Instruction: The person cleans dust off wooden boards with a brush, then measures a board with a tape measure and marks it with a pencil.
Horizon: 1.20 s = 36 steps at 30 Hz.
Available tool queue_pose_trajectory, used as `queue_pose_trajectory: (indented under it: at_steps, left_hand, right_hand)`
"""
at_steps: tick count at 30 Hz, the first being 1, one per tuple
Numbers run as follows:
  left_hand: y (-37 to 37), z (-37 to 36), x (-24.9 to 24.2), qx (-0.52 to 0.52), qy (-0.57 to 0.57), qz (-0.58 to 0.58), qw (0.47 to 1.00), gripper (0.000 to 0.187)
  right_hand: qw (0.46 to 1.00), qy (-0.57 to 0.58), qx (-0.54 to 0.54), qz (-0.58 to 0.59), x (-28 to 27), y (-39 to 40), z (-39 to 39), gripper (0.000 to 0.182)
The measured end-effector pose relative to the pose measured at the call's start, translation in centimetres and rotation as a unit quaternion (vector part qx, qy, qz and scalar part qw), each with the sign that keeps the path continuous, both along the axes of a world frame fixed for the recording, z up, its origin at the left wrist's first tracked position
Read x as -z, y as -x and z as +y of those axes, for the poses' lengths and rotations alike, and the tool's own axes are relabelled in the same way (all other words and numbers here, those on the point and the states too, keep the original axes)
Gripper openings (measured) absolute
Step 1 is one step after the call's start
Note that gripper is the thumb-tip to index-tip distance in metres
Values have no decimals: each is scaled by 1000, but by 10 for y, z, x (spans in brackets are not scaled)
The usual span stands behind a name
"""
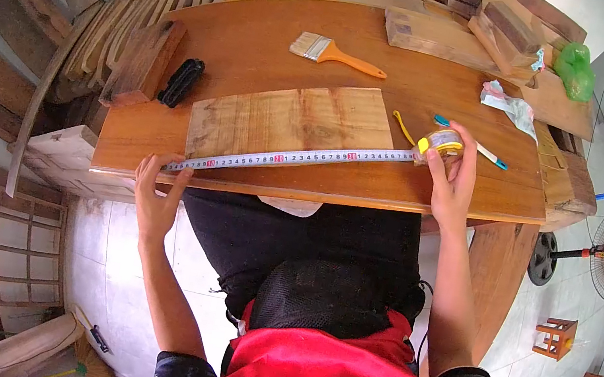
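A tape measure [441,142] is in my right hand [452,171], its fingers wrapped round the yellow and clear case. Its blade [299,157] stretches left along the near edge of a light wooden board [293,122] on the brown table [255,43]. At the blade's far left end, my left hand [161,188] pinches the tape near the table's front edge; its very tip is hidden by the fingers. The board lies flat, with its grain running lengthwise.
Behind the board lies a brush [337,55] with an orange handle. To the left are a black object [181,82] and a wooden block [144,64]. Right of it lie a yellow strip [403,127], a blue-white pen [492,157] and crumpled paper [512,108]. Planks [449,41] lie behind.
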<state>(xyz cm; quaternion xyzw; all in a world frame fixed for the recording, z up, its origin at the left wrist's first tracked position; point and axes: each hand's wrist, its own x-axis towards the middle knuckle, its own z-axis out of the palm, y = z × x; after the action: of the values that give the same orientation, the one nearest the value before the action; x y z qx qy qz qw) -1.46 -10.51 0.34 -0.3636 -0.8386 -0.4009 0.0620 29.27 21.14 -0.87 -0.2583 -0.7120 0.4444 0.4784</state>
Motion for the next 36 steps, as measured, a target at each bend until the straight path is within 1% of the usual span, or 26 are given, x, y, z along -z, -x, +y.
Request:
queue_pose_trajectory:
  at_steps: [2,5,11,17,20,24,27,33,36]
  left_hand:
    - [1,0,0,7,0,2,1000,22]
    - [2,-1,2,9,-3,1,1000,21]
    - [-1,1,3,4,-21,-6,1000,22]
    - [-3,2,3,3,-30,-20,999,20]
    - [-3,2,4,2,-31,-19,999,20]
    - [-3,2,4,12,-30,-11,999,20]
    - [-5,2,4,2,-10,5,1000,18]
    - [-4,1,12,25,-47,16,998,17]
    - [-5,2,9,15,-36,-6,999,18]
  right_hand:
    - [1000,-8,3,-8,0,-1,0,51]
    - [1000,10,-10,15,-1,1,-2,50]
    - [1000,-29,1,-10,-1,0,0,50]
    - [1000,-21,6,-16,-3,0,0,49]
    - [999,-34,14,-23,-2,0,2,49]
    - [999,-32,12,-27,2,-1,4,49]
    - [999,-27,9,-27,0,-1,3,49]
    - [1000,-11,4,-22,0,-1,3,49]
    - [1000,-9,6,-21,2,-1,5,48]
